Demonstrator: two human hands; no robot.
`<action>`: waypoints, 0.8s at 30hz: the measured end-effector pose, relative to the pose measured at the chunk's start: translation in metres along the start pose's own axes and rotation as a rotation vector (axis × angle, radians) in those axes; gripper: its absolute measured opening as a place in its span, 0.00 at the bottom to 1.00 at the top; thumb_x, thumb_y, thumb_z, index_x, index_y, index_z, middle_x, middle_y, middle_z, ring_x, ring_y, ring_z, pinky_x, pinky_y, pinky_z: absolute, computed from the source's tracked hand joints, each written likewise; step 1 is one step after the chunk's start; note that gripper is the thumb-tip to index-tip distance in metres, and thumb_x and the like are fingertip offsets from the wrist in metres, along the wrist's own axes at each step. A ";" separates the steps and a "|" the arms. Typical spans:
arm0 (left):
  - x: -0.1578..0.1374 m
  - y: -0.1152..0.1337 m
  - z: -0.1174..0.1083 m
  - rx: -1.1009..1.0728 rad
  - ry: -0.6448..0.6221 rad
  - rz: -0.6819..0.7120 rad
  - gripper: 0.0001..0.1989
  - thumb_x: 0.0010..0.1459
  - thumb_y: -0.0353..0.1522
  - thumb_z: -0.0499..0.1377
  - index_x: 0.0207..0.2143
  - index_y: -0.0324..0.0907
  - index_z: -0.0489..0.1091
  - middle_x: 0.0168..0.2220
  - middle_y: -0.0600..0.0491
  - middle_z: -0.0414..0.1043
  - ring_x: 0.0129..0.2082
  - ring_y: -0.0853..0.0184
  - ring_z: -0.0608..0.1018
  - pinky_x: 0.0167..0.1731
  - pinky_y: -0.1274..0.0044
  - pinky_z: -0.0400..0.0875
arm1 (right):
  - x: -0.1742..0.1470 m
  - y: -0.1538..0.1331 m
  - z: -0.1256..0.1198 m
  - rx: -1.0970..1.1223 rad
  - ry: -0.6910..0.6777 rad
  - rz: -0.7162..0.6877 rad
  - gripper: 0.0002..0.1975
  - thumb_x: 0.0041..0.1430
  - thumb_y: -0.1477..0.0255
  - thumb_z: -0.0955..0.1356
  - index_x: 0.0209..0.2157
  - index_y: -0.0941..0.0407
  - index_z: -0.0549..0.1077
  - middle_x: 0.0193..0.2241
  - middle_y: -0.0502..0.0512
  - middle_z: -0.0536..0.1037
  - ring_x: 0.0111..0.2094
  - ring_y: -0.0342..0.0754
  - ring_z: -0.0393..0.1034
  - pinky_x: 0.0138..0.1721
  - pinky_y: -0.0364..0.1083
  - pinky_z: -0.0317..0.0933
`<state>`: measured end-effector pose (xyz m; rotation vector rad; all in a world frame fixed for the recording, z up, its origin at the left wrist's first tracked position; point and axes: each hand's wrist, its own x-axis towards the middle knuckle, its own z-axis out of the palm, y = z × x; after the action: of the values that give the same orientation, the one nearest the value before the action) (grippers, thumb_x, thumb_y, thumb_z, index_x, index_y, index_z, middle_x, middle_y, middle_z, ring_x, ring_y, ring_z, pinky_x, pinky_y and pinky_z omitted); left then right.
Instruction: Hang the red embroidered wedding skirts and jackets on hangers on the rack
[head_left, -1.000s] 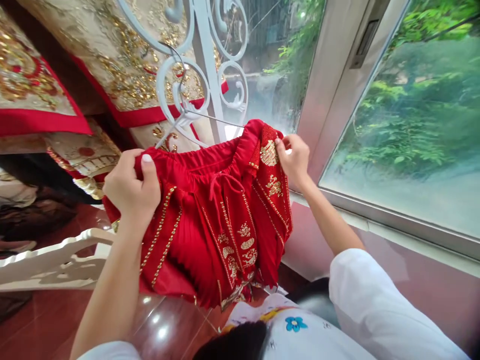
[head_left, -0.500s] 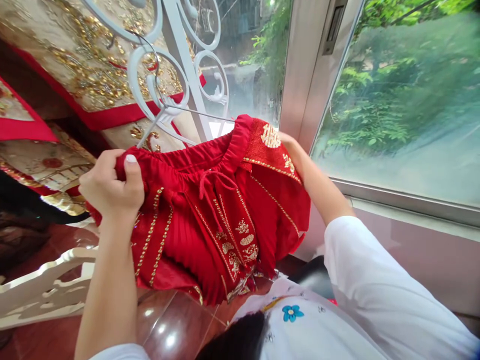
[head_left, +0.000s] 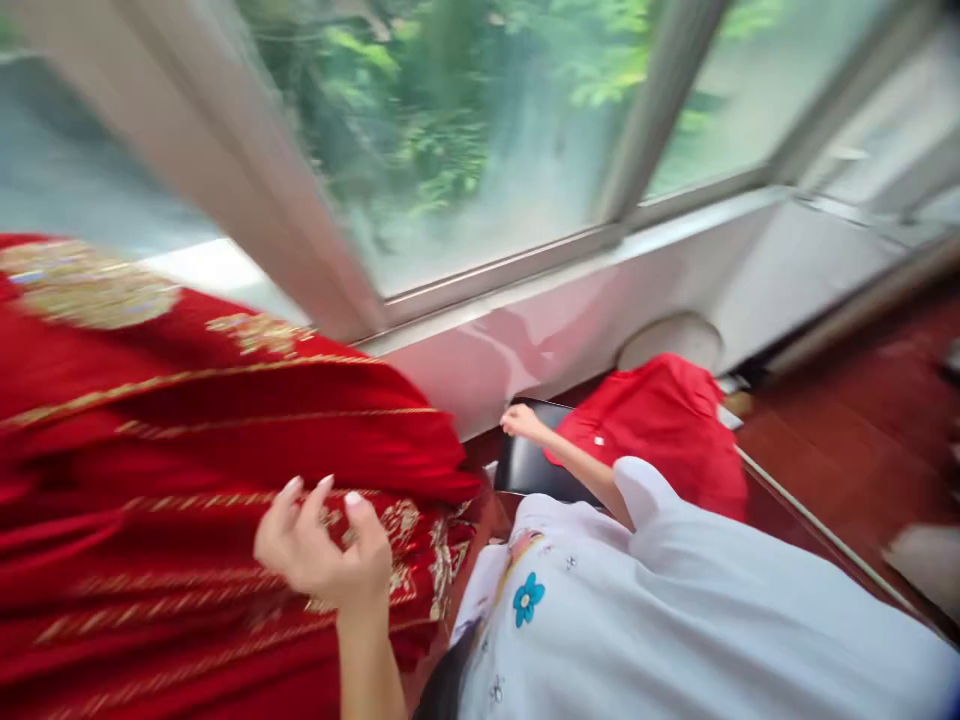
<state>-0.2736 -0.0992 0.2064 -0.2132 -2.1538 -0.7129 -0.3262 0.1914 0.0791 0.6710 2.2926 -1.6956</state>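
Note:
The red skirt [head_left: 247, 440] with gold embroidery and gold trim lines fills the left side, blurred by motion. In front of it is my left hand [head_left: 326, 540], its fingers half curled and apart with nothing between them. Farther right, my right hand [head_left: 525, 422] is loosely closed over the edge of a black chair seat [head_left: 536, 465]; nothing shows in it. A plain red cloth [head_left: 652, 430] lies across the chair, just beyond my right forearm. The skirt's waistband and hanger are outside the view.
A window [head_left: 465, 150] with metal frames runs along the back, above a pale pink wall [head_left: 525, 340]. A round pale object [head_left: 671, 340] stands behind the red cloth. The reddish-brown floor [head_left: 817, 420] shows at right, crossed by a thin light rod [head_left: 825, 530].
My view has swung right, away from the white scrollwork stand. My left hand has let go of the skirt's waistband. My right arm has moved from behind the skirt to the chair.

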 end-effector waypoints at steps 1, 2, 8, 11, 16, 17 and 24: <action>-0.005 0.018 0.028 -0.092 -0.063 0.019 0.14 0.54 0.33 0.56 0.43 0.40 0.70 0.50 0.42 0.66 0.53 0.54 0.68 0.55 0.60 0.61 | -0.016 0.035 -0.016 0.017 0.047 0.087 0.11 0.61 0.67 0.65 0.34 0.62 0.70 0.28 0.49 0.72 0.26 0.37 0.66 0.29 0.40 0.65; -0.010 0.037 0.054 -0.191 -0.180 0.009 0.12 0.56 0.33 0.55 0.41 0.39 0.71 0.50 0.42 0.67 0.52 0.56 0.69 0.54 0.62 0.62 | -0.032 0.064 -0.032 0.043 0.097 0.155 0.11 0.62 0.67 0.65 0.36 0.62 0.70 0.30 0.50 0.72 0.28 0.38 0.67 0.30 0.41 0.66; -0.053 0.139 0.181 -0.590 -0.947 0.026 0.12 0.58 0.35 0.51 0.38 0.41 0.72 0.48 0.45 0.69 0.50 0.59 0.71 0.51 0.63 0.65 | -0.094 0.164 -0.169 0.252 0.575 0.252 0.08 0.61 0.70 0.65 0.36 0.62 0.70 0.29 0.50 0.73 0.28 0.39 0.68 0.31 0.41 0.66; -0.082 0.201 0.239 -0.761 -1.262 0.162 0.11 0.58 0.35 0.51 0.37 0.41 0.71 0.47 0.46 0.70 0.50 0.59 0.71 0.51 0.64 0.66 | -0.125 0.213 -0.235 0.321 0.903 0.276 0.09 0.60 0.74 0.61 0.39 0.61 0.71 0.30 0.54 0.75 0.29 0.42 0.70 0.33 0.43 0.68; -0.136 0.327 0.343 -0.861 -1.566 0.367 0.14 0.56 0.30 0.50 0.41 0.40 0.71 0.47 0.46 0.72 0.48 0.61 0.73 0.51 0.67 0.67 | -0.150 0.288 -0.297 0.354 1.177 0.348 0.18 0.52 0.75 0.63 0.46 0.61 0.69 0.39 0.60 0.76 0.41 0.49 0.72 0.45 0.52 0.67; -0.145 0.350 0.365 -0.843 -1.582 0.380 0.16 0.55 0.28 0.50 0.44 0.39 0.70 0.48 0.45 0.71 0.49 0.60 0.73 0.52 0.67 0.66 | -0.144 0.296 -0.306 0.358 1.167 0.335 0.20 0.50 0.76 0.64 0.47 0.61 0.69 0.42 0.61 0.75 0.42 0.50 0.71 0.47 0.53 0.66; -0.180 0.436 0.475 -0.616 -1.572 0.381 0.25 0.44 0.23 0.57 0.48 0.36 0.65 0.52 0.41 0.67 0.55 0.55 0.67 0.56 0.65 0.60 | -0.051 0.291 -0.366 0.330 0.895 0.126 0.29 0.49 0.75 0.70 0.55 0.59 0.65 0.59 0.62 0.61 0.61 0.55 0.55 0.62 0.56 0.47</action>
<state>-0.3097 0.5424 0.0183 -1.9971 -2.9616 -1.1298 -0.1067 0.5935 -0.0304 1.9223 2.3587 -1.9806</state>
